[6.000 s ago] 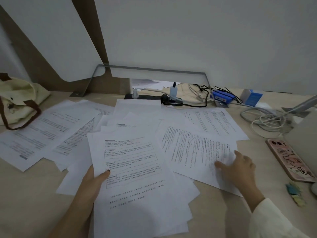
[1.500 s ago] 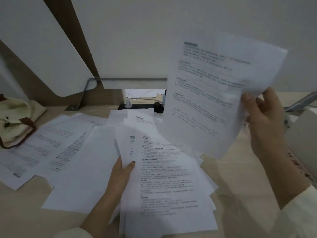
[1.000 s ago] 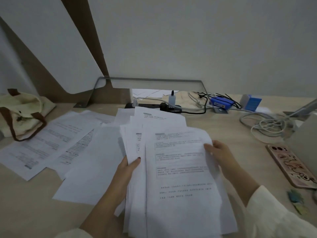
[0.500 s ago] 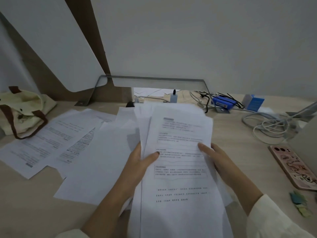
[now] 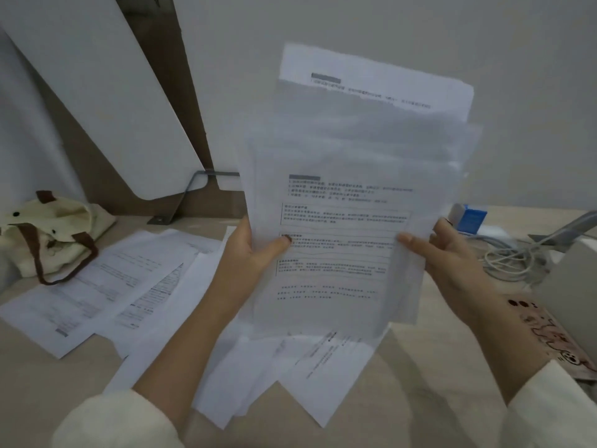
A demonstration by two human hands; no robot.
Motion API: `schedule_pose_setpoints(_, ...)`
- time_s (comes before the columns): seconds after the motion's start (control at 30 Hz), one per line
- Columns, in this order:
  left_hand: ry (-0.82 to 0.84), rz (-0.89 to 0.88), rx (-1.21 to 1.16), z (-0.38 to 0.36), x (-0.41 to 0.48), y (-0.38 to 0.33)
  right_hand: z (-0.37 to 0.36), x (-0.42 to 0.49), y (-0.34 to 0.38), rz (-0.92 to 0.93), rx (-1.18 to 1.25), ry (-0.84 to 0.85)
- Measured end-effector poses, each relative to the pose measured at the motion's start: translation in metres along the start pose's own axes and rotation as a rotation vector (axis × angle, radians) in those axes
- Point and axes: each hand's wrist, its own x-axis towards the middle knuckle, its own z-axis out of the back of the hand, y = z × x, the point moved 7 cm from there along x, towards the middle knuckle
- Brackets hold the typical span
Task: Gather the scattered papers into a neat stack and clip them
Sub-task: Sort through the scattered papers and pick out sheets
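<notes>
I hold an uneven bundle of printed papers (image 5: 349, 195) upright above the desk, its sheets fanned and offset at top and bottom. My left hand (image 5: 252, 253) grips the bundle's left edge, thumb on the front sheet. My right hand (image 5: 452, 253) holds the right edge, thumb on the front and fingers behind. Several more printed sheets (image 5: 106, 286) lie scattered on the desk at left. The lower corners of the bundle (image 5: 323, 376) hang close to the desk. No clip is visible.
A cream tote bag (image 5: 48, 234) with brown handles sits at far left. A blue-and-white box (image 5: 471, 218), coiled white cables (image 5: 510, 263) and a phone in a pink cartoon case (image 5: 555, 337) lie at right beside a grey box (image 5: 571, 279). A metal bracket (image 5: 190, 195) stands behind.
The bundle lay flat on the desk under both hands half a second ago; now both hands have lifted it upright in front of me.
</notes>
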Motion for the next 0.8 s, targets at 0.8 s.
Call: schedule_pose_setpoints(0.8, -0.101, -0.061, -0.016, 0.003, -0.027, 0.036, -0.011, -0.023, -0.05, -0.148, -0.015, -0.033)
